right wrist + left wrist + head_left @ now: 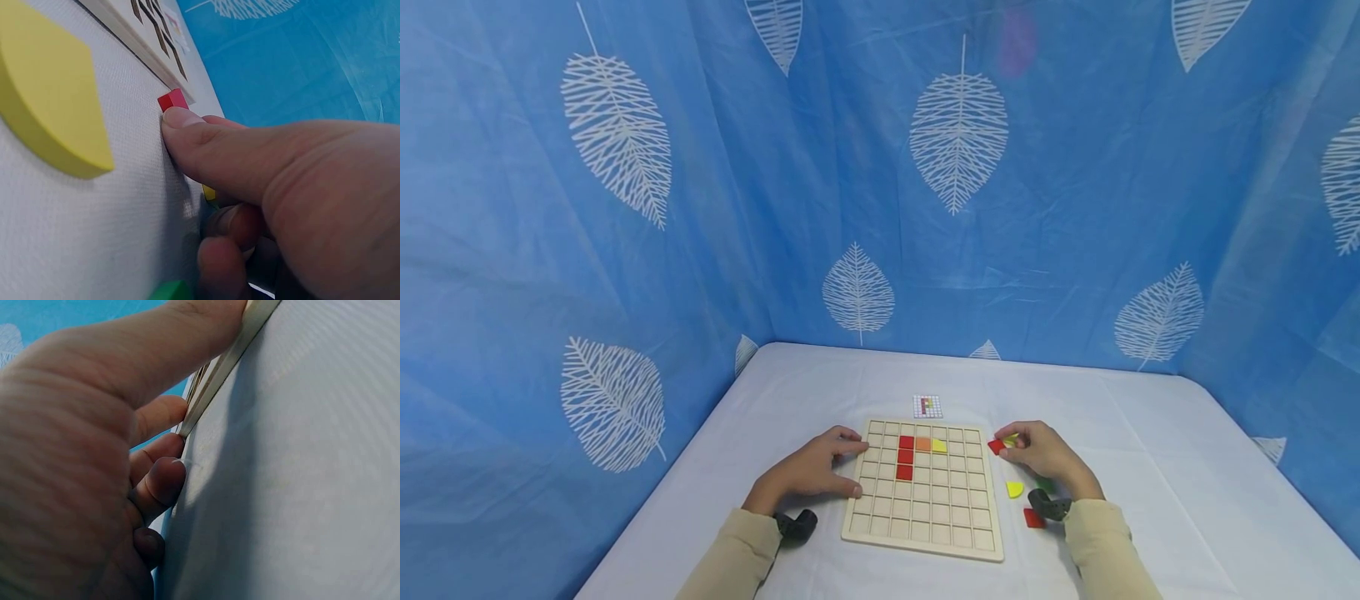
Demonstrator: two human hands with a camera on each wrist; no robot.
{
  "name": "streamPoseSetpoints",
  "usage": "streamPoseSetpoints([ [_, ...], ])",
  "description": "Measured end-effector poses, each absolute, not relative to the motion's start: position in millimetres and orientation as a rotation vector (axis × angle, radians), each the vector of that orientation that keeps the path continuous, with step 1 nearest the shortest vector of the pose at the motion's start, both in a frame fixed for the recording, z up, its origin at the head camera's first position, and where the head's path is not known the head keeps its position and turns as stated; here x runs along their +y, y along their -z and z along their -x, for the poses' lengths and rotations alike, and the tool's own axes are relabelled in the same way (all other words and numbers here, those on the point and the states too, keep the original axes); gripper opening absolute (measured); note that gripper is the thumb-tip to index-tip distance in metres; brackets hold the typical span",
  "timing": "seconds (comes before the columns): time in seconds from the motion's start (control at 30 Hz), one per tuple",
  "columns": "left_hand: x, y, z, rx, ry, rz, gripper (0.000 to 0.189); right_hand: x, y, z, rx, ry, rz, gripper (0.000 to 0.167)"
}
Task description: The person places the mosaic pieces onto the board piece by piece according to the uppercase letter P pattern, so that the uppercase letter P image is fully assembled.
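A wooden grid board (922, 533) lies on the white table. Three red square tiles (905, 457) form a column in it, with an orange tile (923, 444) and a yellow tile (939, 446) beside the top one. My left hand (812, 467) rests at the board's left edge, thumb and fingertips spread along it. To the right of the board, my right hand (1041, 450) pinches a red tile (174, 99) between thumb and index finger, close to the board's edge. Another yellow piece (209, 192) shows partly behind the right fingers.
Near the right wrist lie a rounded yellow piece (1015, 489), a red piece (1033, 518) and a partly hidden green piece (1044, 483). Behind the board lies a small pattern card (928, 407). A blue leaf-print curtain (955, 275) hangs around the table.
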State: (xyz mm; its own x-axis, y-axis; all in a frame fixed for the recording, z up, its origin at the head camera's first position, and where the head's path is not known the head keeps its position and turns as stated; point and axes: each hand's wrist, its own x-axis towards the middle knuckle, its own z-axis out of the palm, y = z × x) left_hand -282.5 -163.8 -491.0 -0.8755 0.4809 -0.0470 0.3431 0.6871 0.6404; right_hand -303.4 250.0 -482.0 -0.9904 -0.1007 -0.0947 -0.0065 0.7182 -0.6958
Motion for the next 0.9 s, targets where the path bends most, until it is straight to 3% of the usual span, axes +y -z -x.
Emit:
streamPoseSetpoints([
  [0.9,-164.6,492.3,282.9,2.69,-0.952,-0.683,0.081,253.0,482.2,305.6,2.818,1.122,0.195,0.028],
])
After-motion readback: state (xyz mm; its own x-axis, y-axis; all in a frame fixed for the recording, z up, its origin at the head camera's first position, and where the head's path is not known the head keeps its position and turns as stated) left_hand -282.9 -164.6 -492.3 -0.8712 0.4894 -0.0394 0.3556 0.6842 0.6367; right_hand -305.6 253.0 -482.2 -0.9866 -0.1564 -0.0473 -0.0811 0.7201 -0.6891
